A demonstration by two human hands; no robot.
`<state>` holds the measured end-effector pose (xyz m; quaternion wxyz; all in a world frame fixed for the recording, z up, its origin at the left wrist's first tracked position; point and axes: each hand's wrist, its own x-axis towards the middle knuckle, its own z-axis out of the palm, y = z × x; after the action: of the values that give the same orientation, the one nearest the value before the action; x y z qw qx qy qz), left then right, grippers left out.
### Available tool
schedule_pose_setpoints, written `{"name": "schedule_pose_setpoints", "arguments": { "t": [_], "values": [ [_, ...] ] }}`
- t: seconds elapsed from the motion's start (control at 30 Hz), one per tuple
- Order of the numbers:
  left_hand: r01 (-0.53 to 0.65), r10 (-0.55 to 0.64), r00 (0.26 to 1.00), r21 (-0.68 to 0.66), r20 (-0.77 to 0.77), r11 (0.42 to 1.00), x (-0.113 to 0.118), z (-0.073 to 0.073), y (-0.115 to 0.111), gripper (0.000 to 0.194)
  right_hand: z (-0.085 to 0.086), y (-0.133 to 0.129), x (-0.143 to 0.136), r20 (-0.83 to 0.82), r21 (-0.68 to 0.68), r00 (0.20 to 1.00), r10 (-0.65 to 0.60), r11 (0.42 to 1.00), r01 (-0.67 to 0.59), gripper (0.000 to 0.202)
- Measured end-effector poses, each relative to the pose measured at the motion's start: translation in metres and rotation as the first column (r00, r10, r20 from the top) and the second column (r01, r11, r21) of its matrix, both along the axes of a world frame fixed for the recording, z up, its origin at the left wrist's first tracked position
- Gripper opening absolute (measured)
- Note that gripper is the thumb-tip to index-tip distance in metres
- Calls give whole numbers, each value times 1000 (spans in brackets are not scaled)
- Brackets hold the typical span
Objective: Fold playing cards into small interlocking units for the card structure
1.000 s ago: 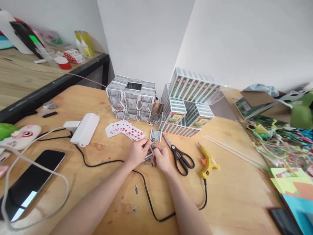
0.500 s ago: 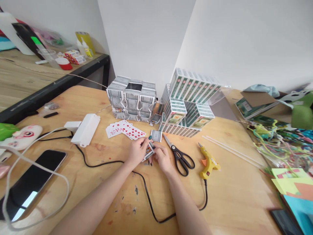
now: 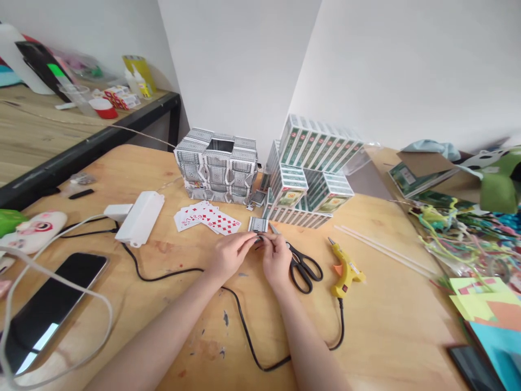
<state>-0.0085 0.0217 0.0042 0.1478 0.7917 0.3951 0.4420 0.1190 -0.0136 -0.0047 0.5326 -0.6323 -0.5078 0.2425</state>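
Note:
My left hand (image 3: 228, 256) and my right hand (image 3: 277, 259) meet over the middle of the table, fingers closed. Between their fingertips they pinch a playing card (image 3: 259, 238), seen nearly edge-on and mostly covered by the fingers. Just beyond it lies a card piece with a grey patterned back (image 3: 258, 224). Face-up red-suit cards (image 3: 222, 218) are fanned out to the left. Black-handled scissors (image 3: 302, 265) rest right beside my right hand. Behind the hands stands a block-like structure built of folded cards (image 3: 218, 169), with a square opening on top.
Green-and-white card boxes (image 3: 321, 141) are stacked at the back right. A yellow glue gun (image 3: 345, 271) lies right of the scissors, its black cord (image 3: 248, 326) running under my forearms. Clear glue sticks (image 3: 382, 248), a white power box (image 3: 140, 218) and a phone (image 3: 57, 304) lie around.
Both hands have tilted the card, so its printed face and patterned back no longer show. The fingertips have come together a little higher in the view, which has shifted slightly.

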Motion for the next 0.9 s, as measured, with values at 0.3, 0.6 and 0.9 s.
{"name": "schedule_pose_setpoints", "arguments": {
  "t": [0.3,0.6,0.9],
  "values": [
    [-23,22,1000,45,10,999,2,-5,0,17,1,0,2,99,14,995,20,1000,-22,16],
    [-50,52,998,53,-45,997,3,-3,-1,20,2,-1,4,130,16,991,45,999,-47,18],
    [-36,36,996,-2,-83,999,-1,-6,-2,26,1,1,6,108,-25,994,16,1000,-14,17]
  ]
}}
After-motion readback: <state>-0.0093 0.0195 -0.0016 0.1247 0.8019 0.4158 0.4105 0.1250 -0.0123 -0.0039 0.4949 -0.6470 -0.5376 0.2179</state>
